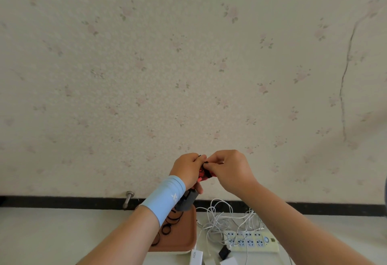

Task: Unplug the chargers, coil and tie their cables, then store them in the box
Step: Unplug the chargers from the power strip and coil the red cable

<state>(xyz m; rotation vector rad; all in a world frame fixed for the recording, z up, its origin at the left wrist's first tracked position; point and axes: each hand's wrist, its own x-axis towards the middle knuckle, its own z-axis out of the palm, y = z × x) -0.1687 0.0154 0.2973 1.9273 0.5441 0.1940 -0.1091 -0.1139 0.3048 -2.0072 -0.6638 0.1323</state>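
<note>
My left hand (187, 169) grips a coiled red-and-black cable (203, 174), held up in front of the wall. A dark grey charger (186, 201) hangs from that cable just below my left palm. My right hand (228, 168) pinches a thin black band (206, 163) at the top of the coil. A brown tray (182, 237) holding several black bands (166, 228) lies on the floor beneath my left forearm. To its right, tangled white cables (226, 218) run to a white power strip (254, 240).
A white charger (196, 257), a small black plug (224, 251) and another white block (229, 262) lie at the bottom edge. A metal door stop (128, 198) sticks out of the black skirting board. Flowered wallpaper fills most of the view.
</note>
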